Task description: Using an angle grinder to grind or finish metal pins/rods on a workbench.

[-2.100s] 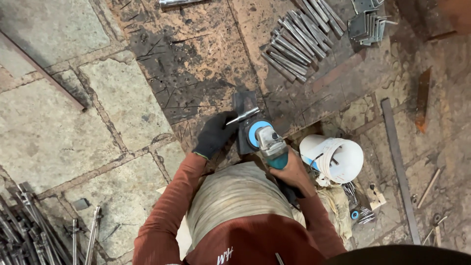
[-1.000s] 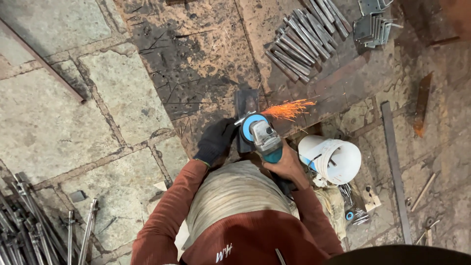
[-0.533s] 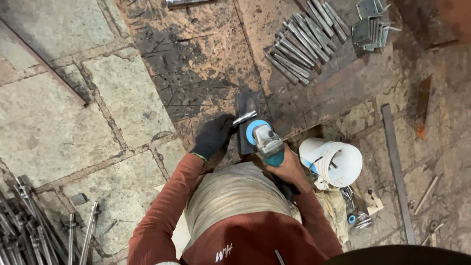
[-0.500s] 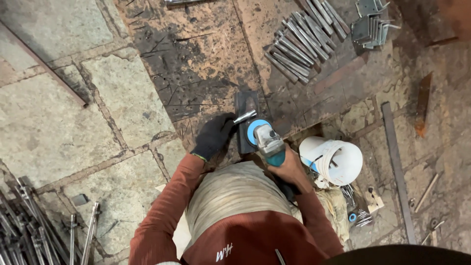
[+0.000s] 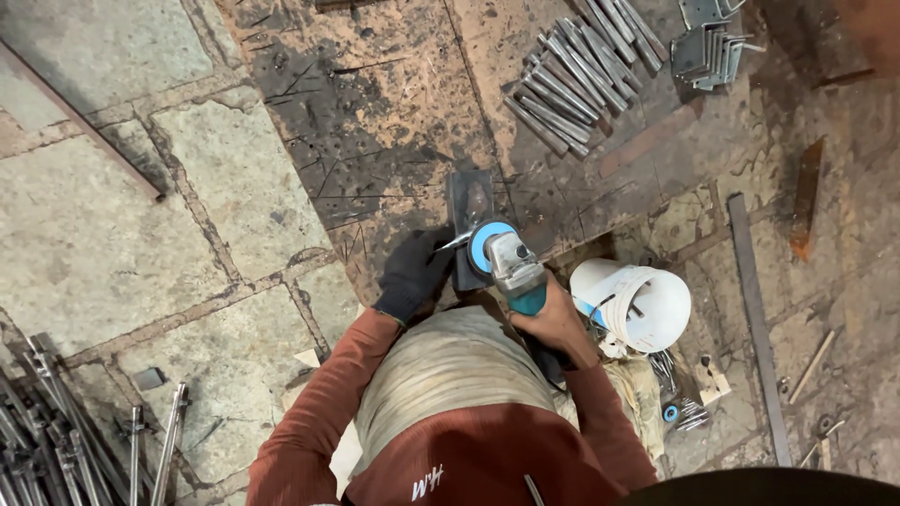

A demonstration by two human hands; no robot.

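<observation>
Crouching over the floor, the person grips a teal angle grinder (image 5: 511, 267) with the bare right hand (image 5: 553, 323), fingers wrapped round its body, while the gloved left hand (image 5: 412, 274) closes on its side handle, steadying the disc above a dark metal plate (image 5: 469, 201) lying flat on the floor.

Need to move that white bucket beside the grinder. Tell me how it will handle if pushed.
The white bucket stands upright on uneven stone, so it would probably catch rather than slide. It looks like thin plastic, likely light and easy to tip. Loose metal parts lie close beside it and may snag it.
</observation>
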